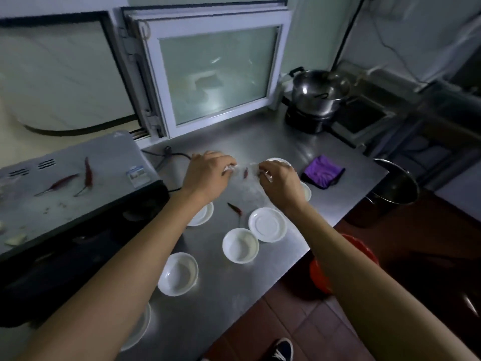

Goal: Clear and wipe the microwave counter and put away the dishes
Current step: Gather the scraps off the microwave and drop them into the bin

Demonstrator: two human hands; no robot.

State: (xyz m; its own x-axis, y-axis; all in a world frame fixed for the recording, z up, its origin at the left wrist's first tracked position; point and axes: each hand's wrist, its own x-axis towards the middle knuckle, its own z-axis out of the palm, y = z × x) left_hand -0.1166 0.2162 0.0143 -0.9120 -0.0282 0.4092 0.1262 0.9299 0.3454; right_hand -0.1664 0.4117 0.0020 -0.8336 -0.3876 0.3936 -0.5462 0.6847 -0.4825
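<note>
Both hands hold a clear plastic bag [247,188] open over the steel counter [229,290]: left hand [205,175] and right hand [279,182] each pinch its rim, a red chili [245,173] inside. White dishes (all empty) lie nearby, one bowl [240,245] near the counter's front edge. A purple cloth [322,172] sits rightward; the microwave [75,204] stands left.

The flat steel counter [325,162] serves as landmark. On it, a white dish [201,214] lies partly hidden under the left forearm; another white dish [307,190] is largely covered by the right hand [279,182]. A thin clear film [250,186] between both hands is too blurred to identify. At the counter's near-left end, a white plate [141,327] is mostly concealed by the left arm. Beyond the counter's right edge, a red plastic basin [318,274] sits half hidden behind the right forearm.
</note>
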